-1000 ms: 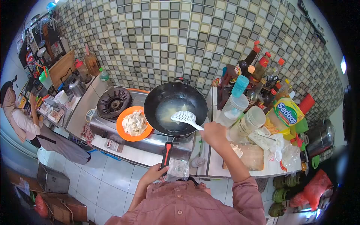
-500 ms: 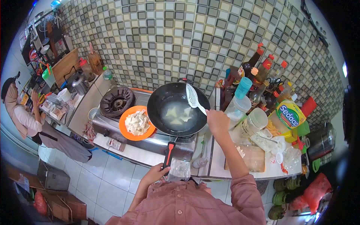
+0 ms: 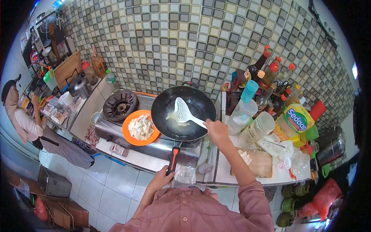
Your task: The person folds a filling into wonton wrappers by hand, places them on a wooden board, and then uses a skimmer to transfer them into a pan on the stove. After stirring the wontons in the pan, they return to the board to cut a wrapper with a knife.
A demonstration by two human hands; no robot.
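A black wok with liquid and pale pieces in it sits on the stove. My left hand is closed round its black and red handle, below the wok. At the wok's right rim, my right hand grips the handle of a white slotted spatula. The spatula's head is inside the wok, over the pale pieces, and hides part of them. Left of the wok, an orange plate holds a heap of pale folded pieces.
An unused burner lies left of the plate. Bottles, jars, a yellow packet and a wooden board stand or lie on the right counter. At the far left another person stands by a counter.
The spatula has moved left and down, from the wok's upper right to over the pale pieces. My right hand has shifted slightly left and down. My left hand keeps hold of the handle.
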